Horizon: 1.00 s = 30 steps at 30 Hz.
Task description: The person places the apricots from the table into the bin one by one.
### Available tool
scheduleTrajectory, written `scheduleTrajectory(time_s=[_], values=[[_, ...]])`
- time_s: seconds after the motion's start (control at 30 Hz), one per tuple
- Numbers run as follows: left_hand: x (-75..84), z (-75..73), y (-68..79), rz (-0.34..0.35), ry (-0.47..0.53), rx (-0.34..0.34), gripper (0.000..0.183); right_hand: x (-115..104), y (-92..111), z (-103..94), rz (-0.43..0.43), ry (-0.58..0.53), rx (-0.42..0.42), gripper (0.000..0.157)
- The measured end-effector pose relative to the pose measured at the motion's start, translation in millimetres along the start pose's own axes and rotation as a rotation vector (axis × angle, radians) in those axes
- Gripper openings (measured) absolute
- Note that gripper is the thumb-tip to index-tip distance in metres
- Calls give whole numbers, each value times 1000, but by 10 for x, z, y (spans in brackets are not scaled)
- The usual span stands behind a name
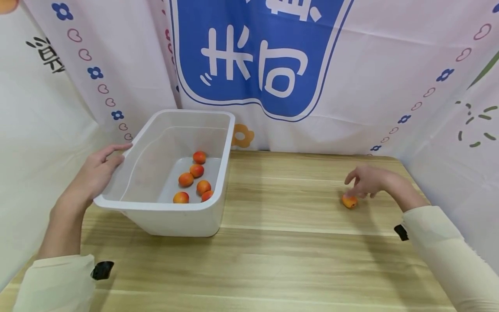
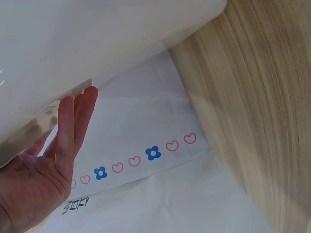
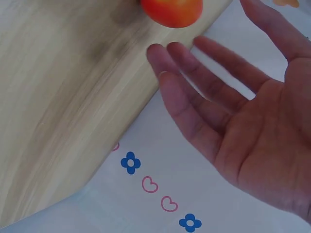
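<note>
My left hand (image 1: 95,173) is at the left side of a white plastic bin (image 1: 161,206), its fingertips on the rim. In the left wrist view its fingers (image 2: 65,131) reach nearly straight up to the bin's rim from outside. Several orange-red apricots (image 1: 186,179) lie on the bin's floor, partly cut off by the near rim. On the right of the table, my right hand (image 1: 366,181) hovers beside a single apricot (image 1: 349,202). The right wrist view shows the loosely bent fingers apart from that apricot (image 3: 174,10), with nothing in the palm.
The wooden table (image 1: 280,260) carries the bin on its left half. A white printed curtain (image 1: 351,108) hangs right behind the table's back edge, and white cloth stands along both sides. Dark bands (image 1: 102,270) sit at the sleeve cuffs.
</note>
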<state>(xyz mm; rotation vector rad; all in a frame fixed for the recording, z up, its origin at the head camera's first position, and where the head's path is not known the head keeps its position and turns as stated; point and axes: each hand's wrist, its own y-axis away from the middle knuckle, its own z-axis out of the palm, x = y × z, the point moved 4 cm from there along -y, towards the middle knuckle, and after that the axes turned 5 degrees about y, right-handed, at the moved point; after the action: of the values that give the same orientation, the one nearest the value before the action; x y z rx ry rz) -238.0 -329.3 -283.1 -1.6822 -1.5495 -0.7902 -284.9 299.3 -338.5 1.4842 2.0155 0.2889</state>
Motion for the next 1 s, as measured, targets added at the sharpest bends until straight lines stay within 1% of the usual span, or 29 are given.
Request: scheduleTrajectory(time_s=[0.07, 0.13, 0.2, 0.23, 0.43, 0.6, 0.7, 0.87, 1.0], values=[[-2, 2, -5, 7, -2, 7, 50, 37, -5, 45, 64, -18, -47, 68], [-3, 5, -12, 16, -3, 16, 50, 63, -14, 86, 106, -29, -78, 68], [-3, 4, -13, 19, -4, 20, 49, 79, -29, 120, 123, -36, -93, 66], [-1, 2, -12, 20, -6, 22, 49, 82, -38, 136, 122, -42, -96, 63], [-3, -3, -7, 7, 5, 6, 50, 73, -83, 185, 84, -71, -83, 45], [-10, -4, -8, 6, 8, 8, 50, 63, -102, 174, 66, -104, -58, 40], [-13, -4, -6, 7, 8, 12, 49, 49, -123, 153, 41, -106, -23, 38], [-13, -6, -2, 6, 0, 13, 50, 8, -166, 129, -25, -57, 58, 33], [-7, -4, 1, 3, -6, 10, 51, -35, -184, 132, -79, -68, 86, 30]])
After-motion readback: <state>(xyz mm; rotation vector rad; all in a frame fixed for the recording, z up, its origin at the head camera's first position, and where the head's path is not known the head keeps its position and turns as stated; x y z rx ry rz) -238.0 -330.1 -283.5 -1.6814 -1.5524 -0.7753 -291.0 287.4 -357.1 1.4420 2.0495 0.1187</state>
